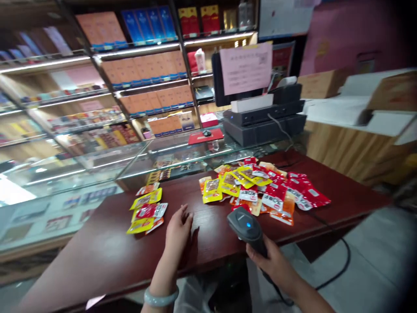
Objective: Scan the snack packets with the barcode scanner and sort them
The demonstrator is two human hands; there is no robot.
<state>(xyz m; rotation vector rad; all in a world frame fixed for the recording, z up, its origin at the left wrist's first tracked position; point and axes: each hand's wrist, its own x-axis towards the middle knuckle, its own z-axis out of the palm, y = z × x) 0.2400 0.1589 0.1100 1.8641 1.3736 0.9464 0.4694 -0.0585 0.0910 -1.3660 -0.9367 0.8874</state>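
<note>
My right hand [275,263] is wrapped round the handle of a dark barcode scanner [246,224], which has a lit blue light on top. Its head points left and away over the table's near edge. My left hand [179,226] is above the table, thumb apart from loosely bent fingers, and nothing shows in it. Just left of that hand lies a small stack of snack packets [148,213] in yellow, red and orange. Beyond the scanner spreads a larger heap of snack packets [249,182], yellow ones on the left and red ones [306,191] on the right.
The dark red table [107,248] meets a glass display counter [169,152]. On the glass stand a cash register [263,121], a monitor with a pink paper [246,67], and a mouse [206,133] on a red mat. A black cable [347,256] loops at the right. Stocked shelves [146,69] rise behind.
</note>
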